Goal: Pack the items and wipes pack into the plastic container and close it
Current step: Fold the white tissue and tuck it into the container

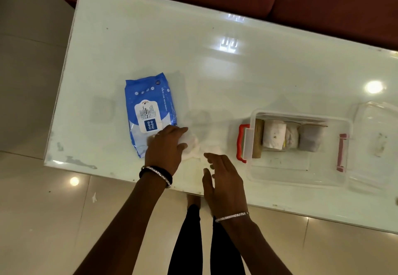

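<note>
White counter [193, 59] carries a blue wipes pack [148, 107] at left, clear container [297, 175] at right. Left hand [164, 147] grips a white bundle [192, 145]; right hand [224, 180] spread, relaxed.

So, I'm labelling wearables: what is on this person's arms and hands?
No sleeves or gloves. The left hand wears a black band beside a sparkly silver bangle at the wrist; the right hand, one thin sparkly silver bracelet.
</note>
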{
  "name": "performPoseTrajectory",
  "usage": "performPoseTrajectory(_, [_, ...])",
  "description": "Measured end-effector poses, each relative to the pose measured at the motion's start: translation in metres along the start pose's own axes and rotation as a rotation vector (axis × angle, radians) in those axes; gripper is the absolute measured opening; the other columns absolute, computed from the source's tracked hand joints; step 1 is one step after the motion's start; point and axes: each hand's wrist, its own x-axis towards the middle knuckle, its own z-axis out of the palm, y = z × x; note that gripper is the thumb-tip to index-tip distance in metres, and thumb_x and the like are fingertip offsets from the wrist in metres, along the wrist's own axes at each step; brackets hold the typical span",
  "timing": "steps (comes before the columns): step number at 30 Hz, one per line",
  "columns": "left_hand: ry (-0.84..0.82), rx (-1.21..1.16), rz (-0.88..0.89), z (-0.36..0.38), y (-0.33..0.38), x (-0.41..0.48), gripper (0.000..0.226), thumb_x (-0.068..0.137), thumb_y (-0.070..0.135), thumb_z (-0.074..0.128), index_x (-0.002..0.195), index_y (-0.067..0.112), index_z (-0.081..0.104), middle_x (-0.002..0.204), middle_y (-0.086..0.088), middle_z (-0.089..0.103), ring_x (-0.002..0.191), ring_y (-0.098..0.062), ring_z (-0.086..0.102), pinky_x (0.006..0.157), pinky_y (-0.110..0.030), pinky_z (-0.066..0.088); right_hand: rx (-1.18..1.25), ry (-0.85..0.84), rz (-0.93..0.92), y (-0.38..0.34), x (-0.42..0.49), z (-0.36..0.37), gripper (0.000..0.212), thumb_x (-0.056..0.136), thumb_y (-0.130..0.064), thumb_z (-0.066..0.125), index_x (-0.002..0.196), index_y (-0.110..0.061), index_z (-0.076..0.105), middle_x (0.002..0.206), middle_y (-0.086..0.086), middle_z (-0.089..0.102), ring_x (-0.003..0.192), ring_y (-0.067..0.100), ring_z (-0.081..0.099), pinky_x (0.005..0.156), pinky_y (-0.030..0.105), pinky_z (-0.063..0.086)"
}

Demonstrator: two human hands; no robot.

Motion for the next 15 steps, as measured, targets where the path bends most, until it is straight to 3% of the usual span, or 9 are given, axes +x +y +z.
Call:
performPoseTrajectory(3, [-0.101,0.121,-0.018,0.004,-0.002,0.006,0.050,0.093,0.029,0.059,0.141,0.026,0.045,0.147,-0.002,0.046,0.134,-0.022,0.043,0.113,-0.043,0.031,0.017,0.021,0.033,-0.001,0.013,-0.001,0.040,0.092,-0.010,0.055,0.132,-0.013,0.055,0.125,0.005,0.060,0.111,0.020,0.061,0.092,0.038,0.054])
performPoseTrajectory(6, [-0.093,0.185,-0.009,0.010,-0.003,0.006,0.046,0.094,0.029,0.056,0.139,0.025,0.046,0.146,-0.003,0.046,0.133,-0.022,0.043,0.112,-0.039,0.033,0.034,0.045,0.062,-0.002,0.026,-0.003,0.039,0.091,-0.008,0.056,0.130,-0.011,0.056,0.124,0.006,0.060,0.110,0.021,0.062,0.089,0.038,0.055])
performPoseTrajectory(12, [-0.034,0.210,0.051,0.020,-0.003,0.003,0.031,0.092,0.031,0.058,0.122,0.022,0.055,0.129,-0.001,0.055,0.121,-0.021,0.049,0.098,-0.034,0.048,0.033,-0.018,0.082,0.002,0.042,-0.001,0.036,0.093,-0.011,0.056,0.128,-0.014,0.057,0.120,0.003,0.063,0.107,0.017,0.062,0.090,0.035,0.055])
performPoseTrajectory(15, [0.025,0.067,0.071,0.022,-0.004,-0.001,0.023,0.088,0.026,0.064,0.109,0.019,0.057,0.114,-0.001,0.061,0.108,-0.020,0.055,0.088,-0.030,0.050,0.112,-0.001,0.115,0.002,0.045,0.000,0.034,0.092,-0.008,0.058,0.125,-0.013,0.059,0.115,0.003,0.065,0.102,0.016,0.063,0.088,0.032,0.055])
